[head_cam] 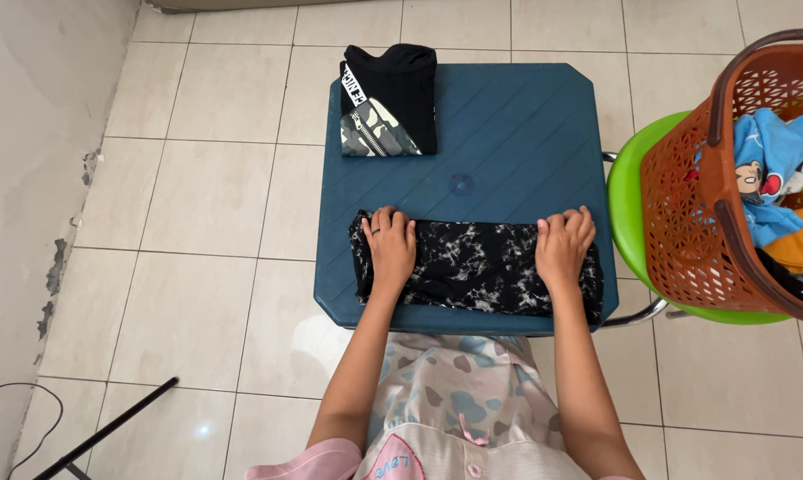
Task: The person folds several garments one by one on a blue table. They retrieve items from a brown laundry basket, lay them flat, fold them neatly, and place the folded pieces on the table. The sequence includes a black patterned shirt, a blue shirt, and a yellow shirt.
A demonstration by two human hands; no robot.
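Both hands press flat, fingers spread and grasping nothing: left hand [391, 249] and right hand [563, 247] on the folded black marbled garment [477, 265]; folded black clothes [390, 102] at 11 o'clock on the blue counter [508, 124].

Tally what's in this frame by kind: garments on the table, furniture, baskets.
Garments on the table: 2, the black-and-white cloth under the left hand and right hand, and the folded black garment
Furniture: 2, the blue table and green chair
Baskets: 1, the orange basket
Total: 5
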